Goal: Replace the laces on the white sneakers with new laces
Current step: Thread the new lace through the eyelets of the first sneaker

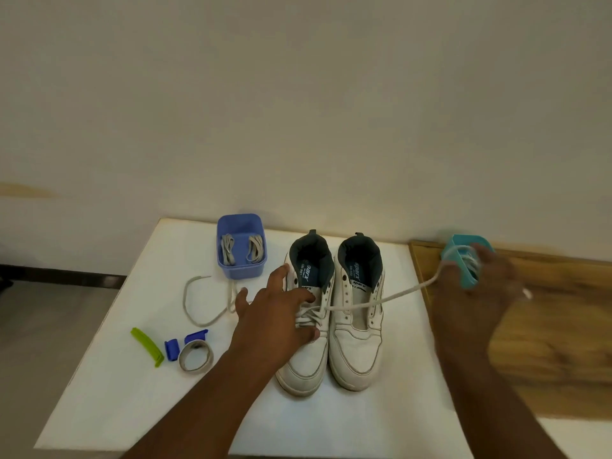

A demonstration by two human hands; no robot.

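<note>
The left hand lies open, fingers spread, pressing down on the left sneaker, whose lower eyelets hold the lace; the right sneaker touching it shows bare eyelets. Farther right, the right hand is closed on that lace, drawn taut across the right sneaker to the teal tub: keep the shoe pinned and pull level so each crossing frees without dragging the shoe. Beyond, the table edge lies just right of the sneakers, with open room left, where a loose lace, clips and blue tub sit.
</note>
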